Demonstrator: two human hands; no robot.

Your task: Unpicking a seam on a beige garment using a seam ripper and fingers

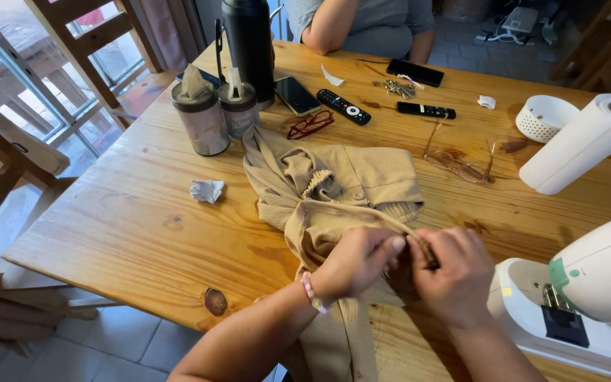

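Note:
A beige knitted garment (334, 187) lies bunched on the wooden table (129, 226), one end hanging over the near edge. My left hand (358, 260), with a beaded bracelet at the wrist, pinches a fold of the fabric near the table's front. My right hand (454, 272) grips the same fold from the other side, fingertips touching the left hand's. The fabric between the fingers is mostly hidden.
A white sewing machine (588, 297) stands at the right. Behind the garment are two wipe canisters (203, 120), a black flask (249, 46), red glasses (310, 124), clear glasses (457, 164), a phone, two remotes, keys, a paper-towel roll (581, 145), a white bowl (544, 117). Another person sits across.

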